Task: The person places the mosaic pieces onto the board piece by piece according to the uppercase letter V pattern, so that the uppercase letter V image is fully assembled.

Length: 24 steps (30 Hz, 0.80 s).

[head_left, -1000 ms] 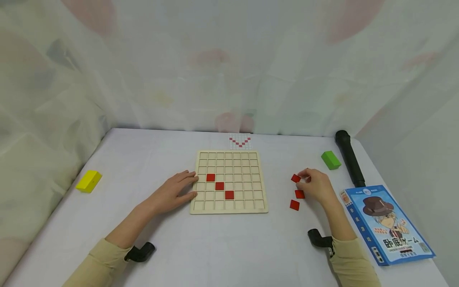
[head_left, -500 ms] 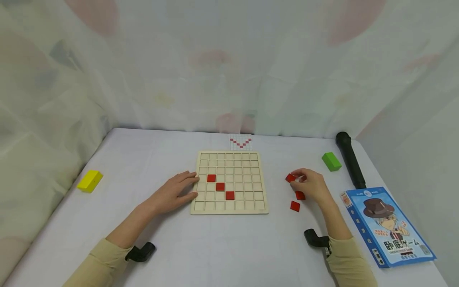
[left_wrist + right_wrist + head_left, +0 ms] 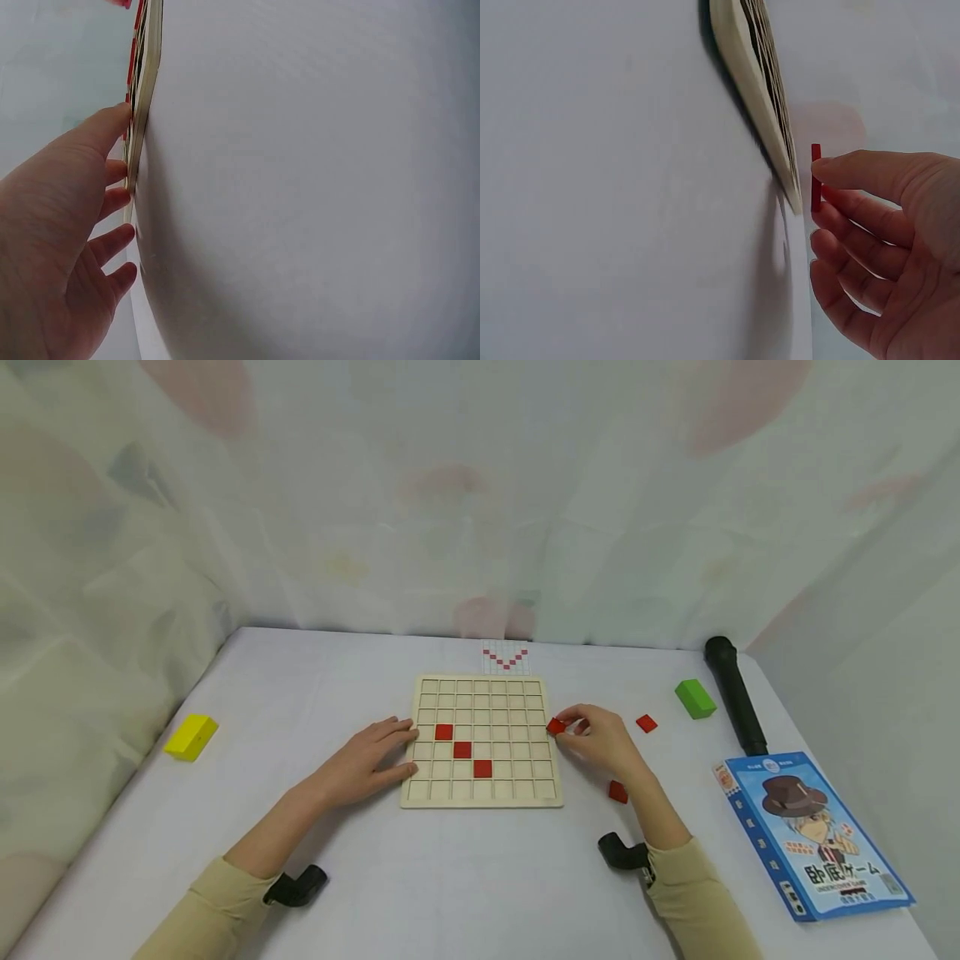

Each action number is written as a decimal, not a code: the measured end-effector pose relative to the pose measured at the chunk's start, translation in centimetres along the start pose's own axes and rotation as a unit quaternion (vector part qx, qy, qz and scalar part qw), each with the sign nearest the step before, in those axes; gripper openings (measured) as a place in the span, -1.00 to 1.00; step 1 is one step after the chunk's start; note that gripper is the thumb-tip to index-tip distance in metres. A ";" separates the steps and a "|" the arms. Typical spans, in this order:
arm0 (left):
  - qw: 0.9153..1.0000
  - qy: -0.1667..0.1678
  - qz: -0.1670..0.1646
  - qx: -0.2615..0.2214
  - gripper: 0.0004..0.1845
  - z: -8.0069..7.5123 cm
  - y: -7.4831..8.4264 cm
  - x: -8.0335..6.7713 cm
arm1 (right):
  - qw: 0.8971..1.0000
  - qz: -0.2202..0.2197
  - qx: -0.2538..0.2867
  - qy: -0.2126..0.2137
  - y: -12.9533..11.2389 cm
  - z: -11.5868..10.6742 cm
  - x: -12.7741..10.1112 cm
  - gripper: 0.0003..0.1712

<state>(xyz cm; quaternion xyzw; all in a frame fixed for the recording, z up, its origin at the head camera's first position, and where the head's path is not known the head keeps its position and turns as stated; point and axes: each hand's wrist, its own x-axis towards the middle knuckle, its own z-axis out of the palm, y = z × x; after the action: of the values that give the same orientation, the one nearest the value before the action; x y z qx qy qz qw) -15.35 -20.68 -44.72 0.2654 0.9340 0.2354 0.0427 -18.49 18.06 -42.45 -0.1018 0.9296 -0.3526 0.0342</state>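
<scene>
Red square tile (image 3: 556, 727) was pinched between the thumb and fingers of the right hand (image 3: 600, 742), held up by the right edge of the wooden grid board (image 3: 483, 803) and just apart from it. The left hand (image 3: 365, 760) had its fingers loose and spread, their tips touching the board's left edge. On the board, three placed tiles (image 3: 462, 750), also red, sat in separate cells along a diagonal that ran from the left towards the near side. Right of the board lay a loose tile (image 3: 647, 723) past the right hand and a second loose tile (image 3: 618, 792) beside the forearm. Just beyond the board's far edge lay a pattern card (image 3: 506, 657) marked with a red V. Farther right of the board were a green block (image 3: 696, 699), a black microphone (image 3: 735, 697) and a blue game box (image 3: 817, 835). Well left of the board was a yellow block (image 3: 191, 737)
</scene>
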 end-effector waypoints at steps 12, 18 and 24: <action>1.000 0.001 0.002 0.003 -0.33 -0.2 0.3 0.0 | 0.997 -0.057 0.031 -0.032 -4.7 4.1 2.5 -0.71; 1.000 0.001 0.003 0.006 -0.33 -0.2 0.2 0.1 | 0.995 -0.081 0.040 -0.052 -6.6 6.4 3.6 -0.73; 1.000 -0.002 -0.002 0.008 -0.31 -0.1 0.0 0.1 | 0.991 -0.110 0.029 -0.070 -8.9 8.3 4.9 -0.74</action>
<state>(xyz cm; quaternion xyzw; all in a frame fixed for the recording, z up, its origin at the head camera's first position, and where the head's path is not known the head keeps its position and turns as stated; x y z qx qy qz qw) -15.42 -20.67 -44.66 0.2644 0.9364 0.2270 0.0423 -20.72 5.13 -42.73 -0.2273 0.8972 -0.3733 0.0635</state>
